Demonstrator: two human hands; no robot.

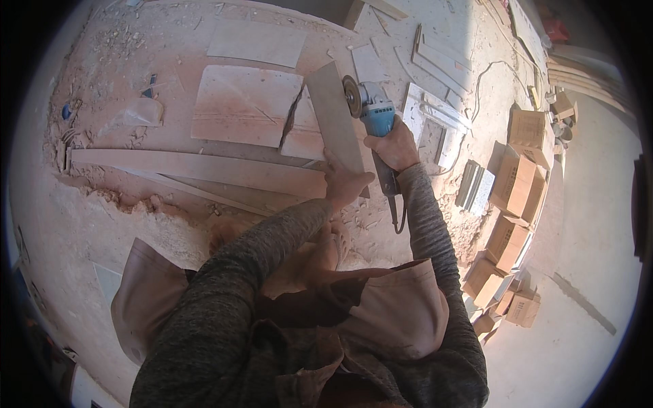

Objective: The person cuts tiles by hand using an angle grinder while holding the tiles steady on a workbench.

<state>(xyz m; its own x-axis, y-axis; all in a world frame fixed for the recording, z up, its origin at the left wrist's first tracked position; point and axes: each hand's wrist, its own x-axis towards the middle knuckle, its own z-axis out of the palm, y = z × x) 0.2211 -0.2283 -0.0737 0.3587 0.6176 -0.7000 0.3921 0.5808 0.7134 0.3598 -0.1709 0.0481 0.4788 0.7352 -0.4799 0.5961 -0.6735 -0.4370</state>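
Note:
My right hand (398, 144) is wrapped round the body of a blue angle grinder (378, 117). The grinder's round disc (353, 95) stands at the right edge of a long, narrow grey tile strip (333, 109), near its far end; whether it touches the edge I cannot tell. My left hand (343, 180) grips the near end of that strip, with the thumb across it. Under and beside the strip lies a dust-covered white tile (246, 105), with a dark jagged crack running by its right part. The grinder's cord (396, 216) hangs down past my right wrist.
A long plank-like strip (204, 166) lies to the left of my left hand. Tile offcuts (435, 122) and thin strips are scattered at the right. Opened cardboard boxes (513, 180) line the right side. Rubble and reddish dust cover the ground, and a loose cable (478, 85) curves at the upper right.

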